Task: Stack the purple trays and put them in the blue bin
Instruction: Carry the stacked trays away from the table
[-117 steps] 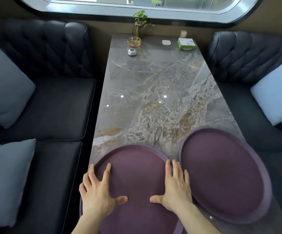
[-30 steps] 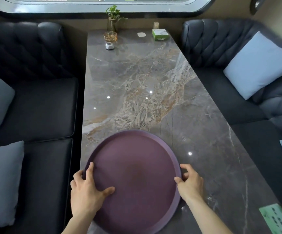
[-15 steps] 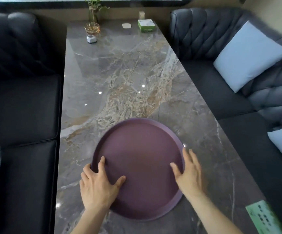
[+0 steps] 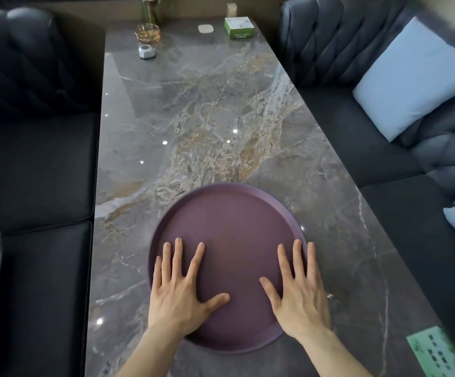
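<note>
A round purple tray [image 4: 229, 229] lies on the marble table [image 4: 193, 118] near its front end; I see a single round outline and cannot tell whether another tray lies beneath it. My left hand [image 4: 180, 289] rests flat on the tray's left part with fingers spread. On the tray's right part, reaching its rim, my right hand [image 4: 297, 292] also lies flat with fingers apart. Neither hand grips anything. No blue bin is in view.
Dark leather benches [image 4: 35, 172] flank the table, with pale blue cushions [image 4: 411, 77] on the right one. At the far end stand a green box [image 4: 239, 28], an amber glass [image 4: 148, 34], a small white device [image 4: 147, 51] and a plant vase. A green card [image 4: 438, 352] lies front right.
The two trays seen side by side earlier now show as one round outline, which slid right and away from the table's left edge. Both hands went from gripping its rim to lying flat on top.
</note>
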Available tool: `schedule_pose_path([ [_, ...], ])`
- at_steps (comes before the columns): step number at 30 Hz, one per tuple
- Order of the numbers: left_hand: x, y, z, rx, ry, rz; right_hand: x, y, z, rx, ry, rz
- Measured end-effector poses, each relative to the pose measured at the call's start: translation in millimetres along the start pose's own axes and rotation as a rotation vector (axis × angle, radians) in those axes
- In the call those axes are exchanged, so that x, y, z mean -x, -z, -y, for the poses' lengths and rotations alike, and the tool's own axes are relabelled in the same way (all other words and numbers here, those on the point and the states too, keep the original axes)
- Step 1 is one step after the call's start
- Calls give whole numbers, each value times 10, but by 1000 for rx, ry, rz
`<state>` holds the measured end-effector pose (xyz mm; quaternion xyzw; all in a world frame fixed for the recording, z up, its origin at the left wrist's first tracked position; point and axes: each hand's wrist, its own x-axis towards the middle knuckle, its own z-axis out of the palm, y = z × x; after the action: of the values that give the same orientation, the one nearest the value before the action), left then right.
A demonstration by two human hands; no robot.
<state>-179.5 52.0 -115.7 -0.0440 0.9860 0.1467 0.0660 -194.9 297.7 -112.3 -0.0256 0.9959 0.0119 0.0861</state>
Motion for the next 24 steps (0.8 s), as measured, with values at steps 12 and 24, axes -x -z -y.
schedule_pose_path([
  [12, -33, -16, -51, -12, 38, 28, -143, 13, -81, -178, 18, -25],
  [24, -360, 451, 348, 605, 646, -49, -378, 414, -113, -675, -517, 81],
])
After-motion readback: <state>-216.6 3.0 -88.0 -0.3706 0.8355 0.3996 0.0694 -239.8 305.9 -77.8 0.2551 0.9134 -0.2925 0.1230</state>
